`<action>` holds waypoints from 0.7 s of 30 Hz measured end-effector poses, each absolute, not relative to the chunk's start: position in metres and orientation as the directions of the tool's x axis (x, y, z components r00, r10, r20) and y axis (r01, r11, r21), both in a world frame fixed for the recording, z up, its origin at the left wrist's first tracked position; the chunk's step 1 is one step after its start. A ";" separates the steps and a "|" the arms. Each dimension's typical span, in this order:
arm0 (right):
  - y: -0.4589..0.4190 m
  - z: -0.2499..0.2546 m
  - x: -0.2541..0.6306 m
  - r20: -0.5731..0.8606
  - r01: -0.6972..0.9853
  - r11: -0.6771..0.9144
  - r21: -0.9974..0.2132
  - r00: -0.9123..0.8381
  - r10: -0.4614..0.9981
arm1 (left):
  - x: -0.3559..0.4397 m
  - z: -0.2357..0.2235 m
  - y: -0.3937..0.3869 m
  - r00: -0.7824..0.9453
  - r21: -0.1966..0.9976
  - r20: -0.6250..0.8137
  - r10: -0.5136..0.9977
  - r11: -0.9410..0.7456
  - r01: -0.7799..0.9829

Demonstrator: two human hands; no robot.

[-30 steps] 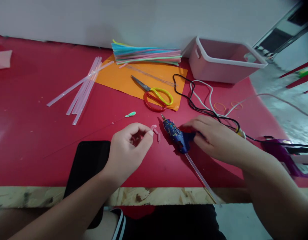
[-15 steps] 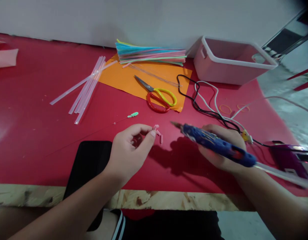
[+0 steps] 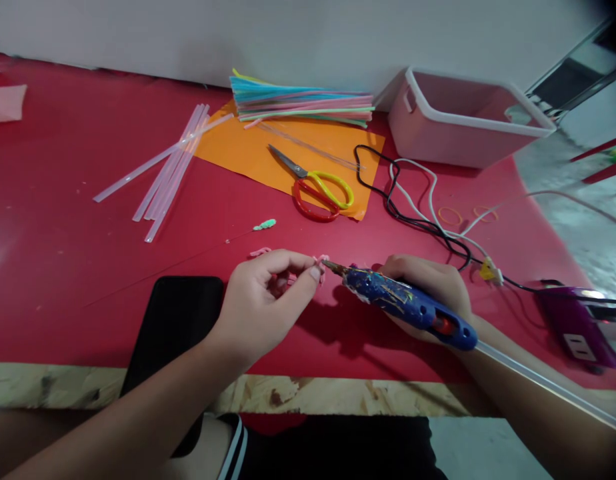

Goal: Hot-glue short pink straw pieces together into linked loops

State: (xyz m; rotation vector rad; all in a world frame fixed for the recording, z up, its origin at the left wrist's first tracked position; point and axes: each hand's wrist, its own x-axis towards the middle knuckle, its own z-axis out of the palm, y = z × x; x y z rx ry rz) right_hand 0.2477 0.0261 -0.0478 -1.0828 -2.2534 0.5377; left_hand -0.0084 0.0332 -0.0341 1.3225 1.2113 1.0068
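Observation:
Between thumb and forefinger, my left hand pinches a small bent piece of pink pipe cleaner, partly hidden by the fingers. Another bit of pink shows just behind the knuckles. My right hand is wrapped round a blue hot glue gun, with a long clear glue stick coming out of its back end. The gun's nozzle points left and is at the pink piece; whether it touches is too small to tell. Beyond my left hand lies a green fuzzy piece on a thin wire.
Scissors with red and yellow handles rest on an orange sheet, before a bundle of pipe cleaners. Glue sticks lie left, a black phone near the edge. Cables, a pink bin and a purple power strip are right.
My right hand has brought the glue gun left, its nozzle now at the pink pipe cleaner. My left hand has turned the piece slightly and moved a little to the right.

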 end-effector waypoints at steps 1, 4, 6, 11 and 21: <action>0.026 -0.048 0.247 0.323 0.572 0.586 -0.574 -0.500 0.804 | -0.009 -0.034 0.033 0.144 0.991 -0.059 0.988 0.040 0.127; 0.025 -0.049 0.246 0.313 0.594 0.562 -0.576 -0.475 0.822 | -0.009 -0.034 0.033 0.147 0.990 -0.053 0.988 0.032 0.141; 0.024 -0.049 0.245 0.298 0.608 0.545 -0.578 -0.464 0.834 | -0.009 -0.034 0.034 0.147 0.989 -0.050 0.988 0.028 0.143; 0.024 -0.049 0.245 0.279 0.622 0.530 -0.576 -0.460 0.843 | -0.008 -0.032 0.035 0.148 0.985 -0.050 0.988 0.025 0.169; 0.026 -0.054 0.246 0.330 0.605 0.570 -0.556 -0.468 0.820 | -0.009 -0.034 0.033 0.146 0.986 -0.045 0.988 0.020 0.165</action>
